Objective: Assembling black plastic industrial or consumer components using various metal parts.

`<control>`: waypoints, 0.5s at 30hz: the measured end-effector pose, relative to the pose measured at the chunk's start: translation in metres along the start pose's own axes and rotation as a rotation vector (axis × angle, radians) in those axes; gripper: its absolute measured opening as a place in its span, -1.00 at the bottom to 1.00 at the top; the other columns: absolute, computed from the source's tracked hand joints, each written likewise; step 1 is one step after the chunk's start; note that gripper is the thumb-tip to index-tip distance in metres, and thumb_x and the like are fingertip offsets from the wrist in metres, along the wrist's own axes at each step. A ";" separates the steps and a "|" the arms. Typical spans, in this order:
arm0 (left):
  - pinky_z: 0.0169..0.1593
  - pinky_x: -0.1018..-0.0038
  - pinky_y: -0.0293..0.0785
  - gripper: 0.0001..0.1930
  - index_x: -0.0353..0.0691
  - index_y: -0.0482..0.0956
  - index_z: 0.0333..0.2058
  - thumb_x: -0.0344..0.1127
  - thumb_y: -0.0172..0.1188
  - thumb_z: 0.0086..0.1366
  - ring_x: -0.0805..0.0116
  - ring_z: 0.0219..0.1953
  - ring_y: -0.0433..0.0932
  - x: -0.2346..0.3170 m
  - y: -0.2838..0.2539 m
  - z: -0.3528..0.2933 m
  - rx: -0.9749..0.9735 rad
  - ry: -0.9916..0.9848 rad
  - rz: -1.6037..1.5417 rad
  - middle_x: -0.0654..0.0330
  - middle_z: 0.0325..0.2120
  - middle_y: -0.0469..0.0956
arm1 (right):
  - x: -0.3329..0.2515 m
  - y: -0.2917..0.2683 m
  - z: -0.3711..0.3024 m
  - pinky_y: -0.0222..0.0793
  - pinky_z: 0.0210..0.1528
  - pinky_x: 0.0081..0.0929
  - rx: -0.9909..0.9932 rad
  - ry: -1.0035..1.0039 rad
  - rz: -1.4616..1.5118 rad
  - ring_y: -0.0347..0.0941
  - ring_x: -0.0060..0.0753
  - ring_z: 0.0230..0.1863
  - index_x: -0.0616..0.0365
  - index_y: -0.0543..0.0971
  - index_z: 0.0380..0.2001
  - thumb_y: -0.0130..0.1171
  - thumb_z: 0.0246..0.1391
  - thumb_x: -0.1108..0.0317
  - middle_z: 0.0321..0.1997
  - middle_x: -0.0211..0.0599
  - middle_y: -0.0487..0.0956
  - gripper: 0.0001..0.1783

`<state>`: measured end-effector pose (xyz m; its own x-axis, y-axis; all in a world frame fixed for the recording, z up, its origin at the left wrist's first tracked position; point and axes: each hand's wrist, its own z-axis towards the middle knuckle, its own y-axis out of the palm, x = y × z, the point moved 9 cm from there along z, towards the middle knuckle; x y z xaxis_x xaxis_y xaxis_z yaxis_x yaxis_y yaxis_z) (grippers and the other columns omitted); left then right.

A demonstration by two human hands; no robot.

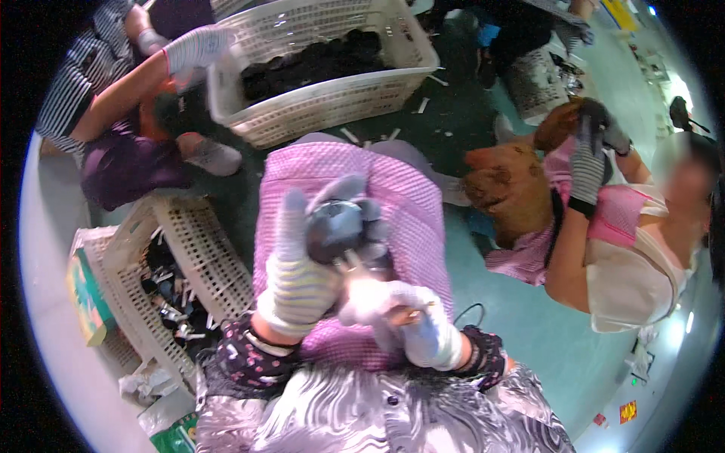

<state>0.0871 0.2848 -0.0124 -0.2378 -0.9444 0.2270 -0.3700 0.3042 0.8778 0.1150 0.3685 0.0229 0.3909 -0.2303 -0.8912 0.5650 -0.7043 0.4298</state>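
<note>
Greenish floor [487,291] spreads around the seated workers, bending toward the black rim of the view. Above a pink checked apron [302,170], the left hand [298,283], in a striped glove, grips a dark glossy piece [334,226], one digit upright along its left side. Its smooth rounded face turns up toward the camera; the outline is nearly round, so no long axis can be told. Blur and glare obscure its lower edge. Just below and right, the right hand [429,328] has curled, gloved fingers; I cannot tell whether they hold anything. Left of the apron, a pale crate [204,249] contains jumbled dark pieces and white bits. Past the knees, a larger white crate [332,106] holds heaped dark pieces, their shapes indistinct.
</note>
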 end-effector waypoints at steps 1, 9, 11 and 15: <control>-0.16 0.32 0.41 -0.33 -0.20 0.30 0.02 0.27 -0.15 0.18 0.25 -0.27 0.45 0.006 -0.001 -0.005 0.008 0.007 -0.060 0.12 -0.27 0.48 | 0.007 0.002 0.001 0.31 -0.14 -0.53 0.050 0.044 -0.019 0.42 -0.43 -0.28 0.25 0.47 -0.36 -0.12 0.18 0.11 -0.34 -0.23 0.51 -0.62; -0.21 0.47 0.42 -0.23 -0.25 0.44 -0.13 0.41 -0.20 0.10 0.35 -0.33 0.46 0.015 0.006 -0.008 0.108 0.125 0.304 0.16 -0.33 0.47 | 0.012 0.009 0.001 0.27 -0.32 -0.62 0.010 0.213 0.028 0.35 -0.60 -0.42 0.23 0.46 -0.43 -0.18 0.19 0.02 -0.48 -0.38 0.46 -0.55; -0.20 0.48 0.41 -0.22 -0.28 0.45 -0.14 0.40 -0.24 0.12 0.37 -0.32 0.45 0.009 0.008 -0.008 0.002 0.084 0.350 0.16 -0.32 0.47 | 0.018 -0.001 0.002 0.14 -0.68 -0.65 0.023 0.300 -0.167 0.28 -0.59 -0.72 0.26 0.49 -0.59 -0.28 0.11 -0.23 -0.54 -0.26 0.51 -0.28; -0.17 0.47 0.38 -0.25 -0.32 0.46 -0.16 0.34 -0.32 0.20 0.38 -0.32 0.44 0.009 0.008 -0.007 -0.135 0.111 0.516 0.17 -0.33 0.46 | 0.026 -0.003 0.009 0.14 -0.68 -0.63 -0.005 0.400 -0.127 0.29 -0.56 -0.73 0.27 0.46 -0.69 -0.33 0.14 -0.21 -0.59 -0.20 0.50 -0.26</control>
<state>0.0880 0.2775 -0.0003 -0.2591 -0.6863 0.6796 -0.1101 0.7200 0.6851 0.1164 0.3586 -0.0026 0.5683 0.1379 -0.8112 0.6304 -0.7066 0.3215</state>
